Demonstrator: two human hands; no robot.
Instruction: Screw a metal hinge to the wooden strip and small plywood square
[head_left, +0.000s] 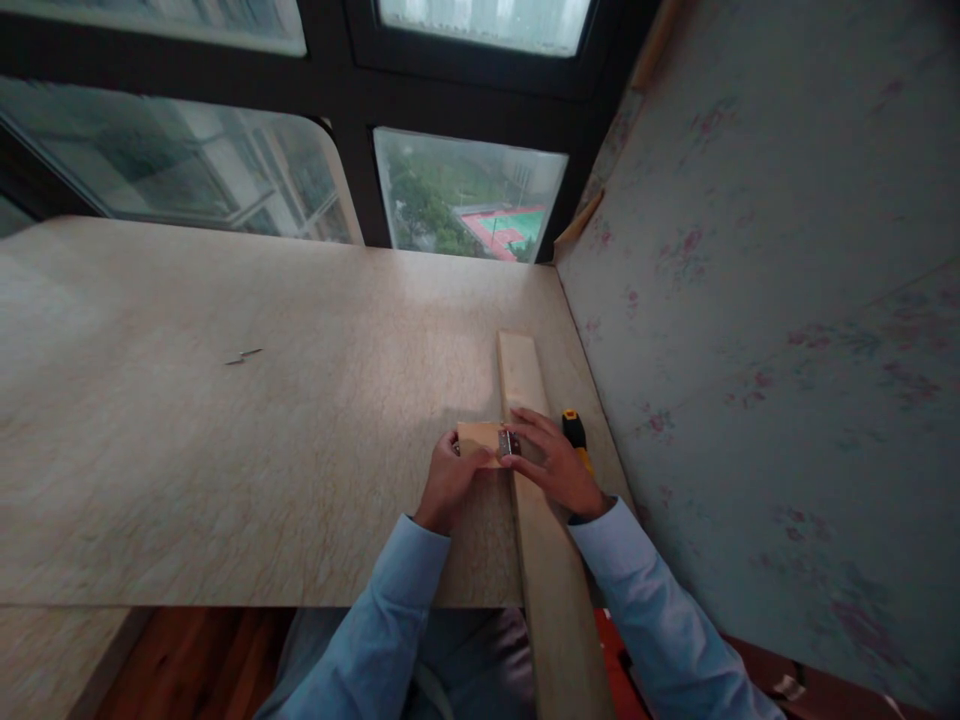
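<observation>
My left hand (450,482) is closed around a small light wooden block (475,438), with the thumb across its near edge. At the block's right end sits a small shiny metal piece (508,443), which looks like a hinge or bracket. My right hand (561,466) pinches that metal piece between thumb and fingers. Beneath the right hand runs a long wooden plank (555,580), lying lengthwise and sticking out past the table's front edge. Just right of my right hand is a black and yellow handle (574,430), probably a screwdriver's, partly hidden by the hand.
Two thin metal screws or nails (244,356) lie on the left part of the pale marbled table (315,480). A floral-papered wall (750,350) rises close on the right. Dark-framed windows (465,100) stand behind the table.
</observation>
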